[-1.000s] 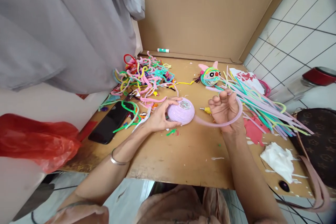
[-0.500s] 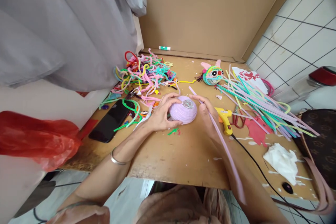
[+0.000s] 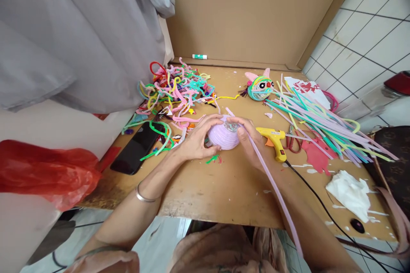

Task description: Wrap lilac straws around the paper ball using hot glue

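A round ball wrapped in lilac strands (image 3: pixel 223 137) is near the middle of the table, with a patch of clear, shiny surface showing at its upper right. My left hand (image 3: pixel 201 137) grips it from the left, thumb below and fingers above. My right hand (image 3: pixel 250 138) holds a long lilac pipe cleaner (image 3: pixel 272 184) between thumb and fingers, its fingertips at the ball's upper right edge. One short end of the strand sticks up above the ball; the long end trails down over my right forearm.
Tangled pipe cleaners (image 3: pixel 179 89) and a black phone (image 3: pixel 136 147) lie left. Rightward are a yellow glue gun (image 3: pixel 273 140) with cord, red scissors (image 3: pixel 292 143), straight pipe cleaners (image 3: pixel 323 121) and crumpled tissue (image 3: pixel 350 194). A decorated ball with ears (image 3: pixel 260 87) sits behind.
My right hand has moved left with the lilac pipe cleaner, from beside the ball onto its upper right edge. My left hand keeps its grip on the ball. The view has shifted slightly.
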{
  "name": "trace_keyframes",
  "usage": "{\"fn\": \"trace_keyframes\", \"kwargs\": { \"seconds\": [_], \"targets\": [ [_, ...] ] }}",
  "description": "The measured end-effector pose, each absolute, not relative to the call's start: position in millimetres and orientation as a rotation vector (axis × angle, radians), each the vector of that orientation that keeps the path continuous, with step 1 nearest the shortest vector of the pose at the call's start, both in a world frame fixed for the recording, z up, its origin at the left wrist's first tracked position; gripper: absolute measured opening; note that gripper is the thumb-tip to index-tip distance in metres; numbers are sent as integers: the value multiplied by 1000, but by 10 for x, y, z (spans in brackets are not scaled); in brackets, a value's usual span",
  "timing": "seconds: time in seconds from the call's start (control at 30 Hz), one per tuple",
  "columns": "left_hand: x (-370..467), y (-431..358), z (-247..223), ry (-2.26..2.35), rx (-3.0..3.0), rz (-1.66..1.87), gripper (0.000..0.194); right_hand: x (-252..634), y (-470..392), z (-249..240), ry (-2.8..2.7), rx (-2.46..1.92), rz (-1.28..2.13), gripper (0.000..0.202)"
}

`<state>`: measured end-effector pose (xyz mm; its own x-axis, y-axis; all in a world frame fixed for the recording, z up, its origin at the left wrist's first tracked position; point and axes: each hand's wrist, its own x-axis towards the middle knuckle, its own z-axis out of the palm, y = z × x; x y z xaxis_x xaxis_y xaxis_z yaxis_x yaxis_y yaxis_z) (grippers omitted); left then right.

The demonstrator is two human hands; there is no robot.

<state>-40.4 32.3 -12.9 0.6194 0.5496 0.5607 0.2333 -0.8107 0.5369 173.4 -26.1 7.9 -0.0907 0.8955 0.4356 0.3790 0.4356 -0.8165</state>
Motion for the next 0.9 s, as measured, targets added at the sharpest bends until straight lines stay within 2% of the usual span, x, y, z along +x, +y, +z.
{"fn": "trace_keyframes", "kwargs": {
  "seconds": [0.2, 0.63, 0.9],
  "targets": [
    [-364, 305, -183, 674, 2389, 1007, 82, 1723, -260, 50, -1663, -1128, 604, 47],
    [-327, 278, -146, 702, 2356, 1068, 71, 1712, -237, 33, -1670, -1057, 553, 51],
    [-309, 316, -212, 768, 2244, 1123, 73, 1644, -260, 12, -1615, -1098, 267, 26]
  ]
}}
